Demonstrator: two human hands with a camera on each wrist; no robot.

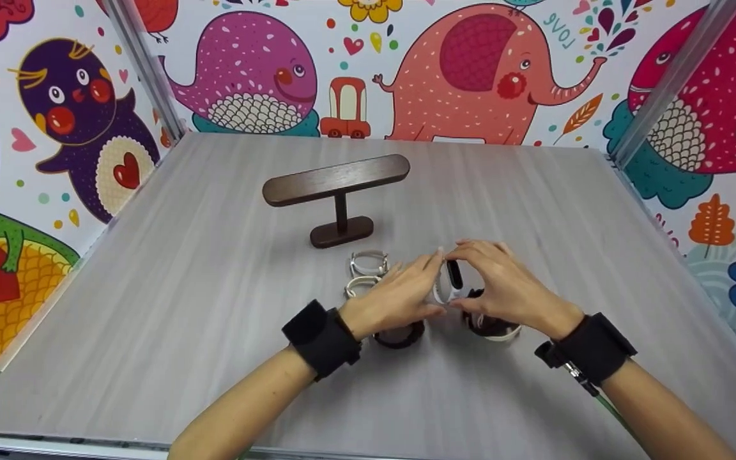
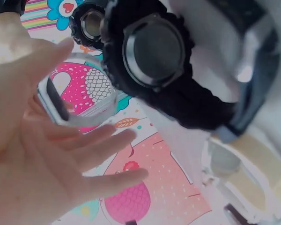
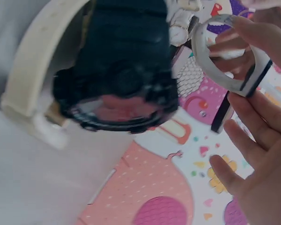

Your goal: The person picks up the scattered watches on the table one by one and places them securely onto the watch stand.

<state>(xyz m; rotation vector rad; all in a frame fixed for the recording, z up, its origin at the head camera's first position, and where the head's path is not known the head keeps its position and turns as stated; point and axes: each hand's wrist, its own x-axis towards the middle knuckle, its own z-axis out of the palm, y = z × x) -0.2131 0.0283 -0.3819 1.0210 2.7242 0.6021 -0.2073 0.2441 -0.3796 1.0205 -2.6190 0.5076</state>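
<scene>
White walls (image 1: 361, 64) printed with cartoon animals surround a grey bench (image 1: 214, 287). Toward the back stands a dark wooden stand (image 1: 336, 181), T-shaped and upright. Nearer the front are the person's two hands: the right hand (image 1: 508, 278) pinches a white watch (image 1: 455, 273) above the bench; the left hand (image 1: 400, 287) is close at its other side, several fingers extended, and whether it grips cannot be told. Black cuffs (image 1: 323, 340) circle both wrists. Around the hands, smaller, lie black watches (image 3: 124, 56) and pale watches (image 1: 361, 279).
</scene>
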